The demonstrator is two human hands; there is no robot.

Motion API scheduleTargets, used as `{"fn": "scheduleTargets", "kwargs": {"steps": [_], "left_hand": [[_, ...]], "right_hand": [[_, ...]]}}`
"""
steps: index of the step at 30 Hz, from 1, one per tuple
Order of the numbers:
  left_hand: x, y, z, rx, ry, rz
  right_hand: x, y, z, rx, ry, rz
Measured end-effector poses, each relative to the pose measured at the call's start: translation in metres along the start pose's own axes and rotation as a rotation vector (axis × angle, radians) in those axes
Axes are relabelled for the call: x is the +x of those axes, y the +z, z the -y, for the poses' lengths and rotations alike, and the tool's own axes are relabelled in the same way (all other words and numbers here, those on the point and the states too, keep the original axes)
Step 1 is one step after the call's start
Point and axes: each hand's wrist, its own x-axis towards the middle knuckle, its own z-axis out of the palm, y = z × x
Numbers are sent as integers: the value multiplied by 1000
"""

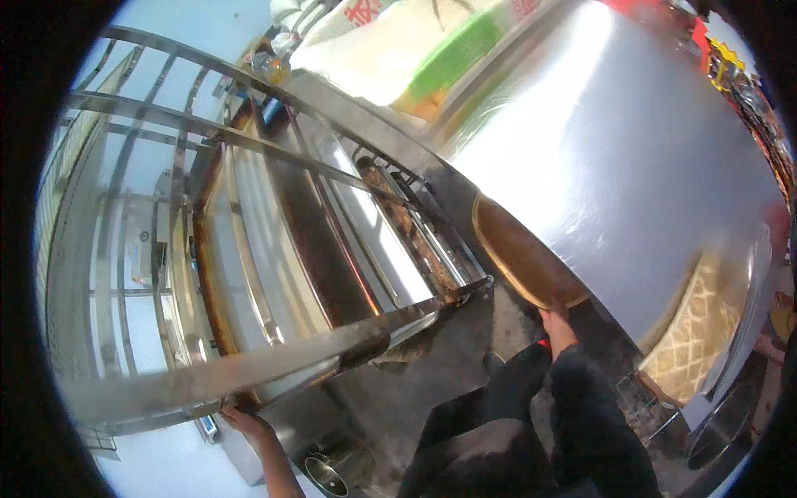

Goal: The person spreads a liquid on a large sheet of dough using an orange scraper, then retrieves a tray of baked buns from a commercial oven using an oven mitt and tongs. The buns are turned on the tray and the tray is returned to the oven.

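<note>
My left hand (243, 421) grips the lower rail of a steel rack (249, 365), a frame of shiny bars that fans out up and to my left, holding long metal trays stained brown along their edges. My right hand (558, 325), in a dark sleeve, touches the lower rim of a round brown tray (519, 257). That tray is flat and tilted, and it lies against the edge of a big shiny steel sheet.
</note>
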Motion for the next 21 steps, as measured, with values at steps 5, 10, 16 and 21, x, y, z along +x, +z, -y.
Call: {"fn": "scheduleTargets", "kwargs": {"steps": [5,10,16,21], "left_hand": [[-51,-202,-96,416,-22,-210],[-39,-178,-69,380,-63,-195],[-35,-186,-73,423,-77,-214],[-25,-169,-47,463,-93,-185]], "right_hand": [[-216,71,-9,187,800,-86],[-166,119,27,53,805,63],[-122,177,29,-3,770,270],[-127,187,45,-574,37,874]]}}
